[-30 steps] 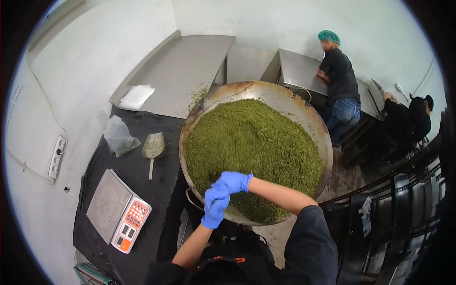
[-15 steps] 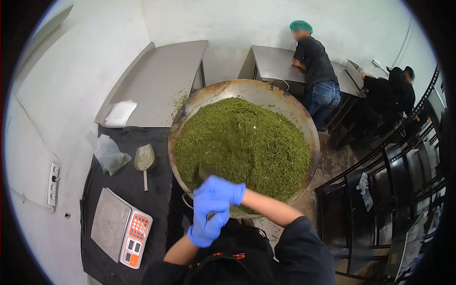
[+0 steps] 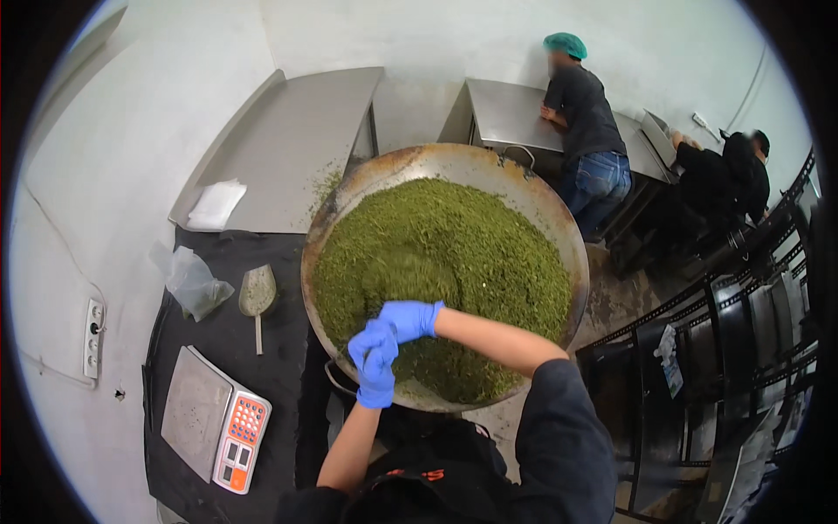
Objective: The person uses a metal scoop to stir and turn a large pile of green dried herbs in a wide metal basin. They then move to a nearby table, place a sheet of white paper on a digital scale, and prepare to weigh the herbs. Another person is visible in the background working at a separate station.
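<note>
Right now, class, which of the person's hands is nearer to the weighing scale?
The left. The left hand is above and right of the weighing scale in the picture; the right hand is higher and farther right.

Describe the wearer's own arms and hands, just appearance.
Left hand and right hand: matching plain blue gloves, wrinkled, ending around the wrists. Forearms bare. Right sleeve: loose, black, ending near the elbow. Left sleeve: also dark, mostly cut off by the frame.
</note>
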### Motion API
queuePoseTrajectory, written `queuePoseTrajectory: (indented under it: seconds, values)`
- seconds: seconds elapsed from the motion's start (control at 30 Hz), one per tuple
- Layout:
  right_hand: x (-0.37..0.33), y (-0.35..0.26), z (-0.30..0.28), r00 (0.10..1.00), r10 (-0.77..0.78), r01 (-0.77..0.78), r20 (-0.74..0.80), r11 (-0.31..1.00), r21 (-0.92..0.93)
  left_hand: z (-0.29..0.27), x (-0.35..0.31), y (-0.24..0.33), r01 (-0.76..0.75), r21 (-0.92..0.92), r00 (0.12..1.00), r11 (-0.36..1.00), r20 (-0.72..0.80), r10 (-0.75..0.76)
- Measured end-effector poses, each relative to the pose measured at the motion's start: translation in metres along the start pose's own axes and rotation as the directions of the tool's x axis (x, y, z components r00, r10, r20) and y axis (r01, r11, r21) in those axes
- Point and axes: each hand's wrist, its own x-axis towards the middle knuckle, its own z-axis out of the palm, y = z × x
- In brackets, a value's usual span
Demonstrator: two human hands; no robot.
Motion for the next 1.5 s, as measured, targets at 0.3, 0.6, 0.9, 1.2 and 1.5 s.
queuePoseTrajectory:
  seconds: [0.3,0.6,0.9,1.2,1.5]
  values:
    - [-0.026,-0.056,-0.099,0.914,-0.024,-0.059,-0.405,0.980,-0.192,0.070,0.072,0.050,-0.092,0.247,0.960,0.965,0.281,0.020]
    - [-0.070,-0.150,-0.035,0.514,-0.096,0.061,-0.853,0.995,-0.075,0.111,0.041,0.126,-0.175,0.140,0.690,0.975,0.724,0.020]
    - [-0.053,-0.171,-0.005,0.125,0.022,0.149,-0.992,0.988,0.041,0.144,0.011,0.096,-0.357,0.200,0.881,0.912,-0.251,0.400]
    - [-0.157,-0.183,-0.037,0.312,-0.232,-0.241,-0.921,0.919,-0.313,0.185,0.040,0.120,-0.164,-0.127,0.381,0.978,0.907,0.181]
    - [-0.236,-0.101,0.037,-0.184,0.004,-0.612,-0.983,0.782,0.118,0.216,0.000,-0.009,0.292,-0.116,0.468,0.949,0.883,-0.036]
